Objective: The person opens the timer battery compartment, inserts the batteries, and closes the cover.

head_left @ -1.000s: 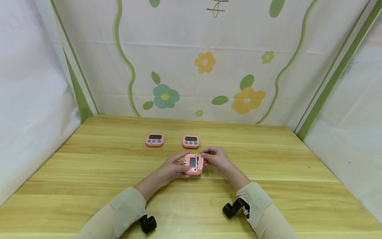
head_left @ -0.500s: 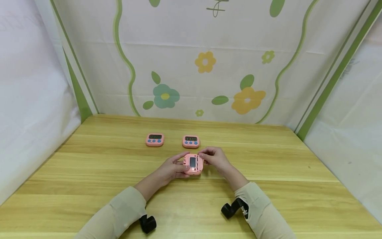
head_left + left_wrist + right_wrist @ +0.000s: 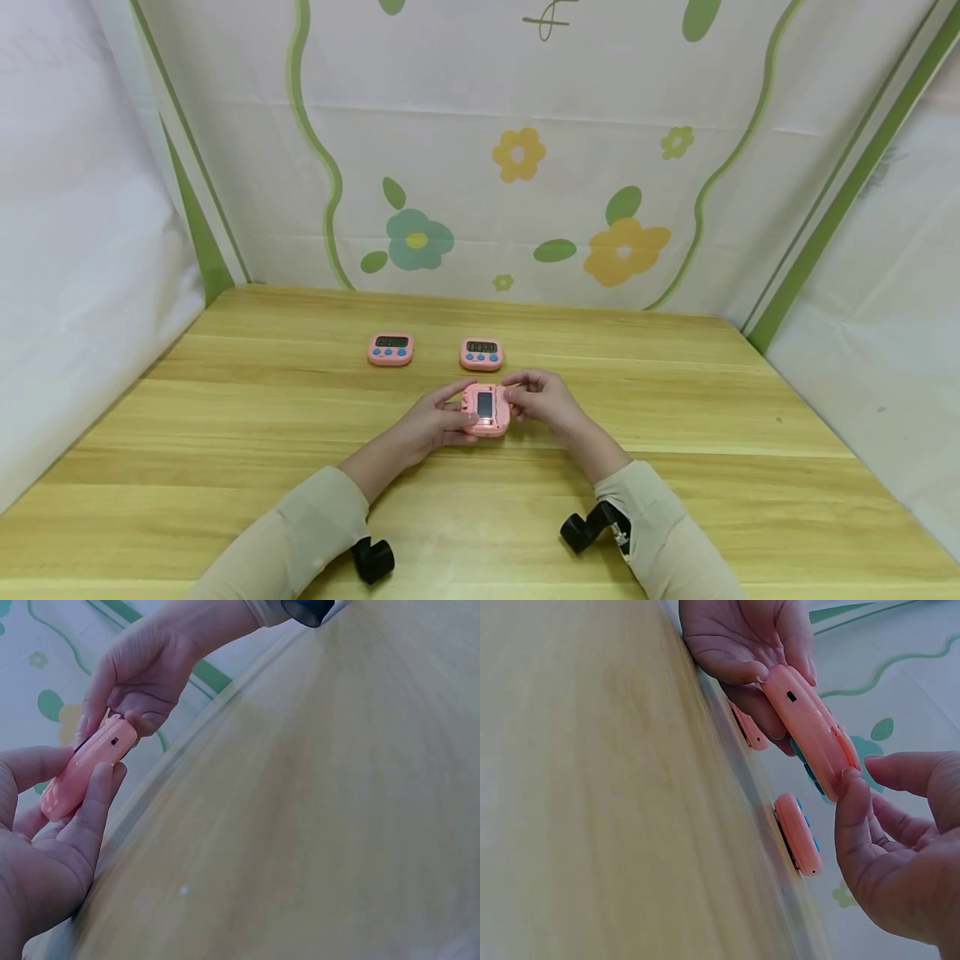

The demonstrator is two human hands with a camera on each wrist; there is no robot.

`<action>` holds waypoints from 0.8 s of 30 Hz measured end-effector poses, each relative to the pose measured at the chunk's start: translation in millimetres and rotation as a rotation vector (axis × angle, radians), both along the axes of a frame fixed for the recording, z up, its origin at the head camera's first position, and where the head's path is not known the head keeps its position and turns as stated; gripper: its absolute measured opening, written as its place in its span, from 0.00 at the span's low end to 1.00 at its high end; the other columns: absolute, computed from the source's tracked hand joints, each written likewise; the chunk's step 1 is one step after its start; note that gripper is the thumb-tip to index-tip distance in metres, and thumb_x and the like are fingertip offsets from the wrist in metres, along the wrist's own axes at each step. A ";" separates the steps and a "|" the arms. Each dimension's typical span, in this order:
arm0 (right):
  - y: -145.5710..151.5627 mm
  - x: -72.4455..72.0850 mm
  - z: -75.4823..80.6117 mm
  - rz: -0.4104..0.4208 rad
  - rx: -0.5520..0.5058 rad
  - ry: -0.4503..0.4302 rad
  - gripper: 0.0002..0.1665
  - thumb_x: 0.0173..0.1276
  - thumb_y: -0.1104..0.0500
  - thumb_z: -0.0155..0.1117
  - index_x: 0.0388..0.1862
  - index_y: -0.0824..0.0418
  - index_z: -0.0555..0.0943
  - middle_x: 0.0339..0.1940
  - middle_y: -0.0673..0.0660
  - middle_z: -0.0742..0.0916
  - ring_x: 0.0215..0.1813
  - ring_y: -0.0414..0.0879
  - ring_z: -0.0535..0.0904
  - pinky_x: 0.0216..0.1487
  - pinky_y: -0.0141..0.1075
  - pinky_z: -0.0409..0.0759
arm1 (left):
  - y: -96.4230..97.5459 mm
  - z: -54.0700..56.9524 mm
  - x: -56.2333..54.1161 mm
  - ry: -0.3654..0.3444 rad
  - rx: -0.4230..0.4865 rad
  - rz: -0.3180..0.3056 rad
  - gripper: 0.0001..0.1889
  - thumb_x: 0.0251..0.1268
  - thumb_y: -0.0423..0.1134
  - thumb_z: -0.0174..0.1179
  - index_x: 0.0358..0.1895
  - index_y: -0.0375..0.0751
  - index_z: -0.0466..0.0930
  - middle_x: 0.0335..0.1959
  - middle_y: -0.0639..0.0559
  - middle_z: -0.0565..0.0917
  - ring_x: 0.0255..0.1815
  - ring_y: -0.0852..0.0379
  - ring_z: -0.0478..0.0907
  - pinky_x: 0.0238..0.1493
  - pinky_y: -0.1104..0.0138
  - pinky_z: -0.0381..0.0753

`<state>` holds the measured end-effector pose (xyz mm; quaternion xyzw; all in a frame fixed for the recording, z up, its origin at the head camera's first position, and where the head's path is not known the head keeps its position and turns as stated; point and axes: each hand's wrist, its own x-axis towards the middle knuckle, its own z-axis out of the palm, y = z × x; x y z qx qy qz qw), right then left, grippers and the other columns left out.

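Note:
My left hand [image 3: 431, 425] grips a pink kitchen timer [image 3: 486, 408], thumb on top and fingers along its edge, back face up. On that back is a grey rectangular panel. At its right end is a pink battery cover [image 3: 502, 414], with a thin jagged seam along it. My right hand [image 3: 546, 398] pinches the cover end between thumb and fingers. In the right wrist view, the battery cover [image 3: 846, 748] stands slightly proud of the timer body [image 3: 814, 735], and the right thumb [image 3: 907, 772] is close to it. Blue buttons show on the timer's underside.
Two more pink timers lie face up behind the hands: one at the left [image 3: 391, 350], one nearer the middle [image 3: 482, 355], both with blue buttons. They rest on a wood-grain table [image 3: 675, 400]. A white flowered curtain [image 3: 450, 158] hangs behind the table.
The dark gap between the battery cover and the timer body has narrowed to a thin seam as the cover shifted left. The left hand keeps its hold, with the timer almost unmoved.

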<state>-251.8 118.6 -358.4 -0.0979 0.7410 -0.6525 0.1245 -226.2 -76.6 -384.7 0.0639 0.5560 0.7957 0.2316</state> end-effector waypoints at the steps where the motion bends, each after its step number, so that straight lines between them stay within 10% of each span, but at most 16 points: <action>1: 0.3 0.2 0.1 0.003 0.000 0.000 0.14 0.57 0.70 0.56 0.42 0.76 0.73 0.22 0.56 0.77 0.21 0.42 0.73 0.23 0.30 0.75 | 0.3 0.2 0.2 0.001 -0.001 0.002 0.36 0.52 0.25 0.56 0.66 0.44 0.52 0.51 0.32 0.69 0.30 0.54 0.77 0.36 0.63 0.78; 24: 8.9 0.5 -3.1 0.149 -0.072 -0.280 0.23 0.58 0.63 0.58 0.49 0.76 0.69 0.24 0.58 0.81 0.23 0.43 0.77 0.24 0.29 0.78 | 0.5 -0.5 0.1 0.020 0.004 0.014 0.35 0.53 0.25 0.55 0.65 0.42 0.52 0.43 0.35 0.74 0.29 0.53 0.77 0.35 0.62 0.78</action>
